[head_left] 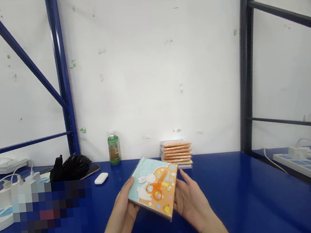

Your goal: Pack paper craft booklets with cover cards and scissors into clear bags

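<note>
Bright light is covering the white wall [151, 66], the blue table [241, 199] is shining softly, and big blurry squares [46, 213] are hiding part of the lower left.

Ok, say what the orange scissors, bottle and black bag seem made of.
Orange scissors: probably smooth plastic, one colour from loops to blades. Bottle: clear plastic or glass; its top is glossy and see-through. Black bag: likely thin plastic film, shiny and crumpled.

Oddments below a scuffed white wall [153, 58]
We see a green bottle [114, 150] upright near the wall, a small white case [101, 178], a crumpled black bag [74, 163] beside a dark phone [91, 171] — and, toward either edge, a loaded left power strip [1, 221] and right power strip [293, 163].
</note>
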Demonstrator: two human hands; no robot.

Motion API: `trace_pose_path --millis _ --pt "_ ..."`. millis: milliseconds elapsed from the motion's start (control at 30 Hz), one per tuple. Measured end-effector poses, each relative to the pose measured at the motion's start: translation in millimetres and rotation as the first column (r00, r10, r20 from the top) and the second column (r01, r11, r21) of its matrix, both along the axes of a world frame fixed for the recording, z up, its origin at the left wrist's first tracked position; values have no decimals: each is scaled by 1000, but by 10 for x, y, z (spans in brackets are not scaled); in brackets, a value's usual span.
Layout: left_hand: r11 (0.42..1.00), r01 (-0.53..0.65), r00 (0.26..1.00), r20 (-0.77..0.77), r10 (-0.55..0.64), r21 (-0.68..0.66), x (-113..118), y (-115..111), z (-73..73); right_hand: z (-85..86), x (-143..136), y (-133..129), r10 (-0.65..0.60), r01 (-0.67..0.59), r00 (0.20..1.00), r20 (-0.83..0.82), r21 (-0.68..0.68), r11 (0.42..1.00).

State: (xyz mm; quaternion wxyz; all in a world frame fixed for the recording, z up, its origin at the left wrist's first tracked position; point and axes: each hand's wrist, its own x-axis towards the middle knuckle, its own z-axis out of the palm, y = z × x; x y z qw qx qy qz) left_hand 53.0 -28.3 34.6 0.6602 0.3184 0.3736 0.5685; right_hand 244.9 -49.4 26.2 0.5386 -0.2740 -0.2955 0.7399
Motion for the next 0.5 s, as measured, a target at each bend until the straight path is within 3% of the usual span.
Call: trace_pose_path --millis 100,233,300,500 --pt "997 78 996 48 -78 -3 -151 -64 -6 19 -19 -58 -92 91 993 72 21 996" --pt "984 180 978 -110 -178 11 -335 -56 -120 -52 24 -52 -280 273 943 181 64 960" --pt "977 209 964 -179 -198 44 -367 -46 -194 -76 49 -32 -280 278 951 132 34 960" --pt "939 194 949 -298 -106 285 -312 -32 -308 -24 60 -26 -233 236 970 65 -52 970"
